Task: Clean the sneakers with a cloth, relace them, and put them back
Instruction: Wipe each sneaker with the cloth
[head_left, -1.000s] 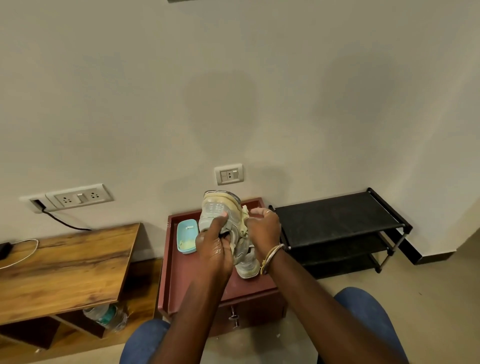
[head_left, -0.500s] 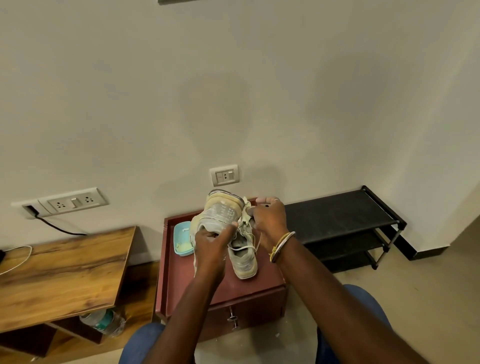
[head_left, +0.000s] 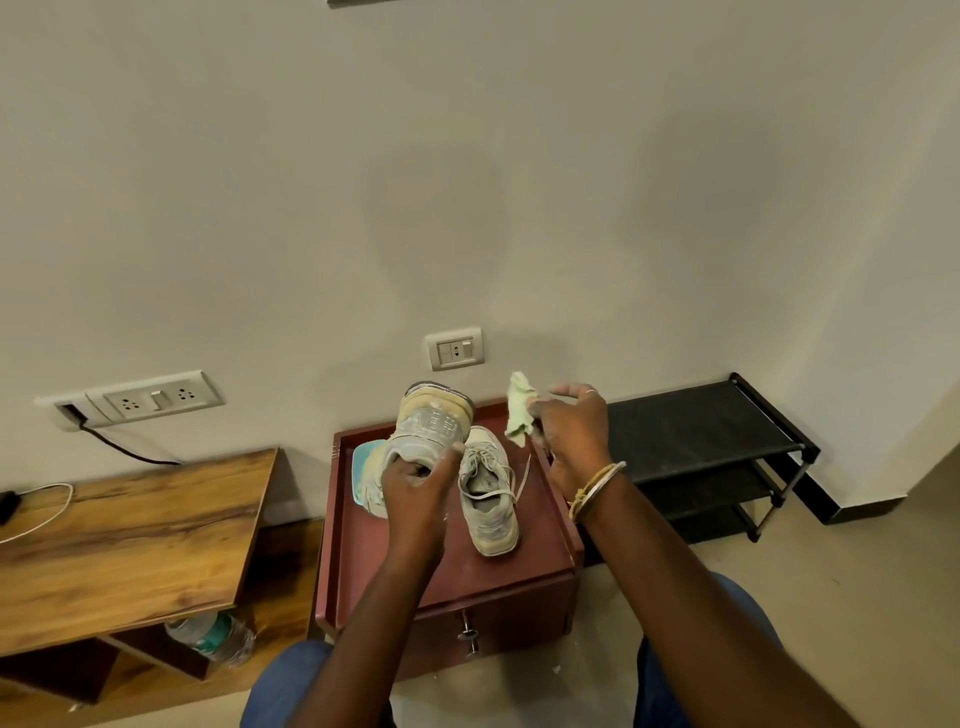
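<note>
My left hand (head_left: 418, 480) grips a worn grey-white sneaker (head_left: 431, 426) and holds it tilted up above the reddish-brown side table (head_left: 363, 566), sole side toward the wall. The second sneaker (head_left: 488, 501) lies on the table top with its laces loose. To the right of the raised shoe, my right hand (head_left: 574, 436) pinches a pale green cloth (head_left: 521, 408), held clear of both shoes. A gold bangle sits on my right wrist.
A light blue dish (head_left: 363, 467) lies on the table behind the held shoe. A black shoe rack (head_left: 701, 441) stands to the right, a wooden desk (head_left: 124, 540) to the left with a water bottle (head_left: 213, 636) beneath. Wall sockets (head_left: 156, 397) sit behind.
My right hand has come off the raised sneaker and moved right and up with the cloth. The sneaker on the table is now uncovered.
</note>
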